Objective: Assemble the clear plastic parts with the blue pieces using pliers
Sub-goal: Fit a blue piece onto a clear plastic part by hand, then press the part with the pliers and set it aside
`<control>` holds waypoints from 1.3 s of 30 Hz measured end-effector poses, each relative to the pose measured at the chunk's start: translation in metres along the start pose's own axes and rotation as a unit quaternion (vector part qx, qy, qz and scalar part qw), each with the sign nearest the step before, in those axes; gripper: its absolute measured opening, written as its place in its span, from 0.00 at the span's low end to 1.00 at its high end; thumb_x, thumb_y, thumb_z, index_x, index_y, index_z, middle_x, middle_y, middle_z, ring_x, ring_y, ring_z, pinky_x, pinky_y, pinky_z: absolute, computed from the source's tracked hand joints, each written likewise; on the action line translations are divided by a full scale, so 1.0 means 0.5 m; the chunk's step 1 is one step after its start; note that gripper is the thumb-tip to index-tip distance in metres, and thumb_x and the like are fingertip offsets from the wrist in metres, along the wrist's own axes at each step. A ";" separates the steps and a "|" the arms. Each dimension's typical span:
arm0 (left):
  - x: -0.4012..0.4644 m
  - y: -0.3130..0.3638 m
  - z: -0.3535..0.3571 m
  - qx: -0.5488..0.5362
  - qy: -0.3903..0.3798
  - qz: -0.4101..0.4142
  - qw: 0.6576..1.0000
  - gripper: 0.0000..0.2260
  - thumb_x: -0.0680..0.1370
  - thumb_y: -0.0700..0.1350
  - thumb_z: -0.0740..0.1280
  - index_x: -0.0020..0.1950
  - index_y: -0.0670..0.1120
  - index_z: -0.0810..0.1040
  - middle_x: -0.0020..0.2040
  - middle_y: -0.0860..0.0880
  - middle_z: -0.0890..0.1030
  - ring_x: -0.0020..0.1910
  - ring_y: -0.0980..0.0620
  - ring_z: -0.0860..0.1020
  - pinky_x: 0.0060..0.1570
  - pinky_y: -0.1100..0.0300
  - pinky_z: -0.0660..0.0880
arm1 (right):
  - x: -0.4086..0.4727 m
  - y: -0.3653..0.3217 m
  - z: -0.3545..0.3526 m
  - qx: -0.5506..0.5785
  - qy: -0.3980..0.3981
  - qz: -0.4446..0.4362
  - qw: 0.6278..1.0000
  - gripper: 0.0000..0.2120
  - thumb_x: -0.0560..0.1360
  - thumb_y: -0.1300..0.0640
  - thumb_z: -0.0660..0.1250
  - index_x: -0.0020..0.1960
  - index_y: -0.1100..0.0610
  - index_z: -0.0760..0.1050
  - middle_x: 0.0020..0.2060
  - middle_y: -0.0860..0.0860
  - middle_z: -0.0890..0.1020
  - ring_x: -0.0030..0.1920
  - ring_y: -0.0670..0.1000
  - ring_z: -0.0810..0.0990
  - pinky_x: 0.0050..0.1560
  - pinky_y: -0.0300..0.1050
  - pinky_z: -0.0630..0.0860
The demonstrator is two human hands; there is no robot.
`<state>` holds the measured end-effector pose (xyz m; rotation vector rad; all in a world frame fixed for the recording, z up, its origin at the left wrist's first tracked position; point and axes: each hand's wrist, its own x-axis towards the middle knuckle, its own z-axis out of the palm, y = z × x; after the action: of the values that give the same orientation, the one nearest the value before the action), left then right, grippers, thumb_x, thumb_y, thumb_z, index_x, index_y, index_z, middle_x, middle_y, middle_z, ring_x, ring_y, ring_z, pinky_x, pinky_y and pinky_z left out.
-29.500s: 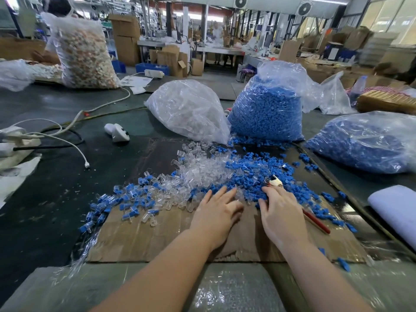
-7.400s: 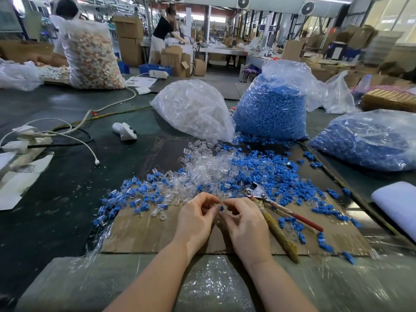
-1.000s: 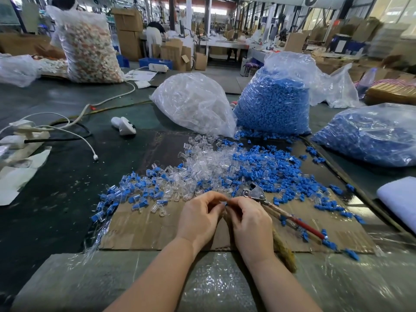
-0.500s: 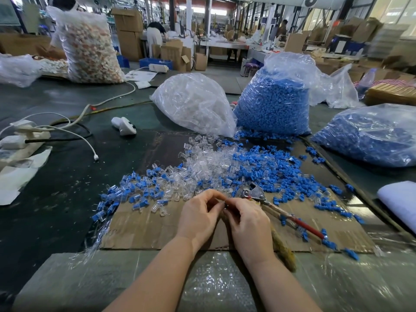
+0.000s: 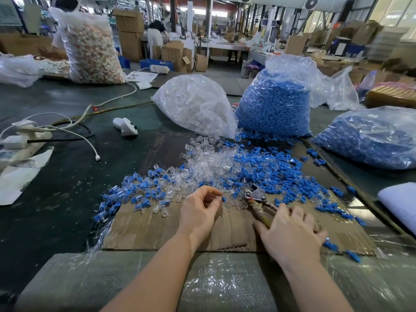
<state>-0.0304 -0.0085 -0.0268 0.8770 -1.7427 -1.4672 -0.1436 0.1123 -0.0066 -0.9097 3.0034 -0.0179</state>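
Note:
Loose clear plastic parts (image 5: 209,164) and blue pieces (image 5: 270,170) lie heaped on a cardboard sheet (image 5: 157,228). My left hand (image 5: 199,212) pinches a small clear part with a blue piece (image 5: 223,199) at its fingertips. The pliers (image 5: 256,197) lie on the cardboard, metal jaws pointing away, handles running toward me. My right hand (image 5: 292,233) lies over the pliers' handles with fingers spread; the handle ends are hidden beneath it.
A bag of clear parts (image 5: 193,104) and two bags of blue pieces (image 5: 274,104) (image 5: 371,136) stand behind the pile. A power strip with cables (image 5: 22,140) lies at the left. White foam (image 5: 400,203) sits at the right edge. A person works far back.
My right hand has left the part held between both hands and moved right and down onto the pliers' handles. My left hand keeps the small part.

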 end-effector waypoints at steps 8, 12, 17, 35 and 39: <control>0.005 0.009 -0.003 -0.033 0.019 -0.019 0.999 0.07 0.76 0.35 0.66 0.46 0.47 0.78 0.41 0.46 0.79 0.39 0.56 0.77 0.39 0.67 0.76 | -0.002 -0.007 -0.024 -0.014 0.053 -0.068 0.996 0.21 0.78 0.38 0.51 0.57 0.53 0.68 0.56 0.50 0.75 0.58 0.51 0.73 0.60 0.49 0.68; 0.009 0.012 -0.007 -0.056 0.038 -0.024 0.997 0.06 0.76 0.36 0.66 0.47 0.46 0.78 0.42 0.45 0.80 0.39 0.56 0.77 0.38 0.68 0.75 | -0.001 -0.021 -0.046 0.109 0.038 -0.146 0.983 0.19 0.79 0.40 0.49 0.44 0.54 0.68 0.41 0.47 0.75 0.40 0.46 0.74 0.40 0.40 0.71; 0.013 0.015 -0.011 -0.084 0.044 -0.043 0.995 0.05 0.76 0.36 0.65 0.50 0.41 0.78 0.41 0.44 0.81 0.35 0.57 0.78 0.34 0.70 0.75 | -0.003 -0.047 -0.072 0.246 -0.129 -0.183 0.943 0.19 0.80 0.44 0.52 0.42 0.57 0.69 0.36 0.49 0.73 0.34 0.47 0.71 0.35 0.43 0.67; 0.011 0.025 -0.008 -0.094 0.054 -0.079 0.991 0.05 0.77 0.36 0.64 0.51 0.41 0.77 0.43 0.44 0.80 0.37 0.55 0.79 0.36 0.67 0.78 | -0.010 -0.045 -0.135 0.268 -0.293 -0.210 0.893 0.04 0.75 0.62 0.58 0.43 0.55 0.69 0.35 0.49 0.72 0.31 0.46 0.69 0.29 0.38 0.63; 0.012 0.025 -0.007 -0.084 0.057 -0.081 0.992 0.05 0.77 0.36 0.64 0.51 0.41 0.77 0.44 0.43 0.81 0.38 0.54 0.79 0.36 0.66 0.78 | -0.008 -0.044 -0.134 0.246 -0.277 -0.222 0.902 0.03 0.76 0.61 0.57 0.47 0.57 0.69 0.42 0.49 0.71 0.36 0.47 0.69 0.33 0.41 0.64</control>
<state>-0.0317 -0.0136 -0.0135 1.0099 -1.4702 -1.6101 -0.1287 0.0970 0.0607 -1.2385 2.0783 -0.4180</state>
